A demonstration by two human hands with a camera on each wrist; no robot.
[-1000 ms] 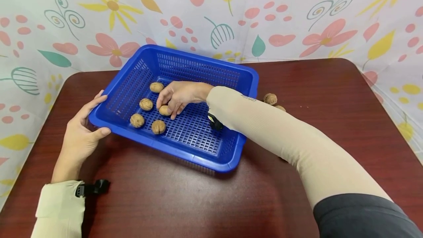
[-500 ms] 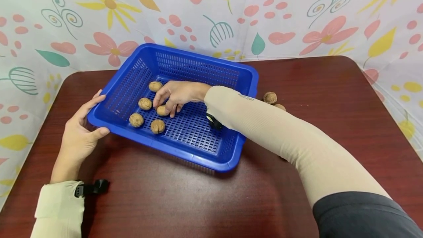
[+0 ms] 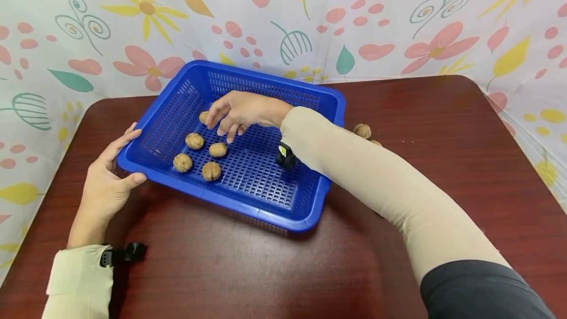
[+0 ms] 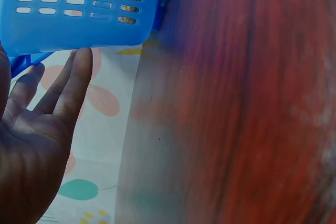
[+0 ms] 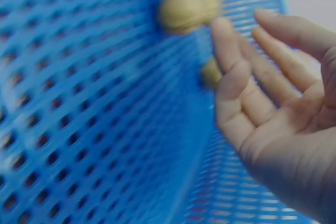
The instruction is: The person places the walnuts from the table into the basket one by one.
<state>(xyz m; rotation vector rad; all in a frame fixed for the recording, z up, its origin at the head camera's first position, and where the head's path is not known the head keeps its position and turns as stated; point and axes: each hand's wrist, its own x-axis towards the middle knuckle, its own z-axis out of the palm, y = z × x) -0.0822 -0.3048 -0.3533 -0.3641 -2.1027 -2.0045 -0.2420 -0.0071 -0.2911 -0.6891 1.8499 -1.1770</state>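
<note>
- While the right hand (image 3: pixel 241 111) hovers over the blue basket (image 3: pixel 248 210), its fingers are loosely spread and hold nothing; the right wrist view shows the palm bare.
- Five walnuts lie on the basket floor toward its left end: one (image 3: pixel 218 149) just below the right fingertips, one (image 3: pixel 195 140) to its left, one (image 3: pixel 183 162) nearer the front corner, one (image 3: pixel 211 171) beside the front wall, and one (image 3: pixel 204 116) partly hidden behind the right hand.
- Left hand (image 3: pixel 106 181) rests against the basket's left corner, thumb on the front rim, fingers straight along the side; it braces rather than grasps.
- Basket sits on a dark red table (image 3: pixel 221 270), turned at an angle.
- Two more walnuts (image 3: pixel 362 131) lie on the table just right of the basket, the nearer one mostly hidden by the sleeve (image 3: pixel 376 181).
- Flowered cloth (image 3: pixel 398 23) hangs behind the table.
</note>
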